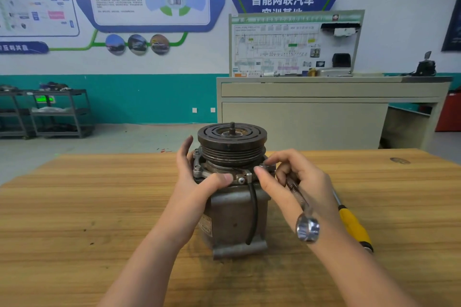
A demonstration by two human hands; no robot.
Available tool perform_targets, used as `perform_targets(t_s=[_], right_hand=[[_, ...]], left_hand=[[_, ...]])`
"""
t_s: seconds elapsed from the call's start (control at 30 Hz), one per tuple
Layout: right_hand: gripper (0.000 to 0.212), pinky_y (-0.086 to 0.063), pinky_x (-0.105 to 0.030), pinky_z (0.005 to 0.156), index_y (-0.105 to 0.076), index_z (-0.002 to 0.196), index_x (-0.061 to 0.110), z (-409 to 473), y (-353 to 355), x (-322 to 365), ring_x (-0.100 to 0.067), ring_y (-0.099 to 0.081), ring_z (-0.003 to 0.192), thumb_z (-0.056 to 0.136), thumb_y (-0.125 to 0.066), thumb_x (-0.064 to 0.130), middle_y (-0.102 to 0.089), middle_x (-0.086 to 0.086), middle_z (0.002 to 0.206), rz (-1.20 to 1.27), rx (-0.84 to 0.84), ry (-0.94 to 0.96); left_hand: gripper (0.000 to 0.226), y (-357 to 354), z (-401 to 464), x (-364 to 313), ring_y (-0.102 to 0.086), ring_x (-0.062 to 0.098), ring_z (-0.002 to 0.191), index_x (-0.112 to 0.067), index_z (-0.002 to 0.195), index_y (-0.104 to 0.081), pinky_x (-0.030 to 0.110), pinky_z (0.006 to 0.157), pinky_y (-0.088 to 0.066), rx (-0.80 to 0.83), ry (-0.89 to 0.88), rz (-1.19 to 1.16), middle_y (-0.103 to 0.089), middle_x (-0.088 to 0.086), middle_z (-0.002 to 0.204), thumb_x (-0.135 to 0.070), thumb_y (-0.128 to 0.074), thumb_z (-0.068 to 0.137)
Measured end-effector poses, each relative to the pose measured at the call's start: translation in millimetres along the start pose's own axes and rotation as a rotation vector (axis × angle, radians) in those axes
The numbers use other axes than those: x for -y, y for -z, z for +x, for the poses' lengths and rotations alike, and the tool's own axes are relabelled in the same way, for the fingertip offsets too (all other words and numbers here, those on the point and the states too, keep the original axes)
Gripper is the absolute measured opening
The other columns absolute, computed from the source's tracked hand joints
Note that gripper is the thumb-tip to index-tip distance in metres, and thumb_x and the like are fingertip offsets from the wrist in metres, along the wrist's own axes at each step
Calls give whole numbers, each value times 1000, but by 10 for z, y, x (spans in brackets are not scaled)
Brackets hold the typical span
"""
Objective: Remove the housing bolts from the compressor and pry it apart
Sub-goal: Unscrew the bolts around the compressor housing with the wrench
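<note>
Mid-bench spot: compressor [235, 217] stands upright on the wooden bench [74, 207], about centred between the side edges, closer to the far edge.
Looks: grimy grey metal body, dark grooved pulley [232, 143] on top with a threaded stub, black cable [253, 207] down the front, worn label low on the left.
Left hand [197, 182]: wrapped around the flange, thumb on the front rim.
Right hand [296, 179]: pinching a bolt [262, 166] at the flange, wrench [303, 209] tucked in its curled fingers.
Room: yellow-handled screwdriver [353, 225] just right of that hand; bare wood out to both side edges.
</note>
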State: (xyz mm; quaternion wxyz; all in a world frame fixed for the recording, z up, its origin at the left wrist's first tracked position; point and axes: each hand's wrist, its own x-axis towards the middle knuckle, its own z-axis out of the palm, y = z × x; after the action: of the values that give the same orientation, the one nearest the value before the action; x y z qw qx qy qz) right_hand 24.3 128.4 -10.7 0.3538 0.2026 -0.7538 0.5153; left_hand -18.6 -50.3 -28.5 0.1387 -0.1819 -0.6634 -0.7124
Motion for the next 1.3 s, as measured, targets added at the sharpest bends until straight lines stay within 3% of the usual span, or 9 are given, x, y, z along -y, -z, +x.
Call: perform_targets(t_s=[0.27, 0.4, 0.53, 0.63, 0.77, 0.87, 1.1, 1.2, 1.3], right_hand=[[14, -39, -8, 53, -64, 82, 28, -2, -3, 27, -3, -53, 58, 85, -71, 17, -55, 5, 66, -8, 8, 32], [17, -38, -2, 57, -68, 92, 27, -8, -10, 23, 5, -59, 66, 85, -58, 15, -61, 19, 68, -13, -34, 79], [14, -38, -6, 52, -62, 82, 31, -6, -11, -3, 0, -52, 56, 83, -72, 21, -54, 11, 63, 10, -23, 52], [17, -38, -3, 55, -65, 85, 33, -10, -17, 2, 2, -56, 61, 85, -63, 16, -59, 17, 69, -14, -46, 92], [11, -39, -8, 51, -62, 85, 33, 0, -11, 2, -1, -53, 56, 83, -73, 34, -55, 11, 64, -10, -42, 31], [16, -40, -9, 54, -63, 81, 34, -12, -18, -7, -1, -54, 59, 85, -70, 20, -56, 11, 66, -24, -26, 29], [14, -41, -11, 52, -59, 84, 30, -14, -39, 0, -7, -55, 58, 86, -68, 20, -57, 4, 70, -33, -32, 21], [13, -40, -6, 54, -61, 90, 34, -21, -41, 22, -1, -58, 63, 87, -60, 21, -59, 13, 73, -36, -28, 47], [14, -40, -7, 52, -59, 89, 34, -15, -26, 15, -2, -56, 59, 87, -69, 25, -58, 5, 70, -22, -14, 31]], left_hand=[[107, -4, 1, -5, -60, -5, 108, -55, 139, -25, 39, 105, -43, 4, -7, -14, -56, -33, 116, -42, -80, 47], [107, -7, 3, 1, -60, -5, 107, -56, 138, -26, 37, 104, -43, -1, -6, -18, -57, -35, 112, -42, -80, 46], [107, -3, 4, 0, -60, -4, 108, -56, 138, -26, 38, 104, -43, 7, -5, -20, -57, -34, 114, -42, -80, 47], [107, -8, -3, -8, -60, -3, 109, -55, 138, -26, 39, 105, -43, 1, -3, -20, -55, -28, 121, -42, -80, 47], [106, -7, -1, -9, -59, -5, 108, -56, 137, -26, 39, 106, -42, 5, 0, -18, -55, -33, 116, -42, -80, 47], [108, -19, 4, -19, -60, -4, 109, -54, 138, -26, 40, 106, -42, -3, -4, -24, -55, -29, 120, -41, -80, 46], [108, -13, 4, -4, -60, -1, 110, -53, 139, -26, 40, 106, -42, -7, -3, -18, -57, -24, 123, -41, -80, 46], [105, -9, -1, -1, -59, 0, 112, -58, 136, -28, 42, 107, -42, -5, 9, -8, -56, -26, 122, -43, -81, 46], [104, -3, -5, -3, -58, 0, 113, -59, 135, -28, 42, 107, -41, 2, 12, -2, -54, -27, 124, -44, -81, 47]])
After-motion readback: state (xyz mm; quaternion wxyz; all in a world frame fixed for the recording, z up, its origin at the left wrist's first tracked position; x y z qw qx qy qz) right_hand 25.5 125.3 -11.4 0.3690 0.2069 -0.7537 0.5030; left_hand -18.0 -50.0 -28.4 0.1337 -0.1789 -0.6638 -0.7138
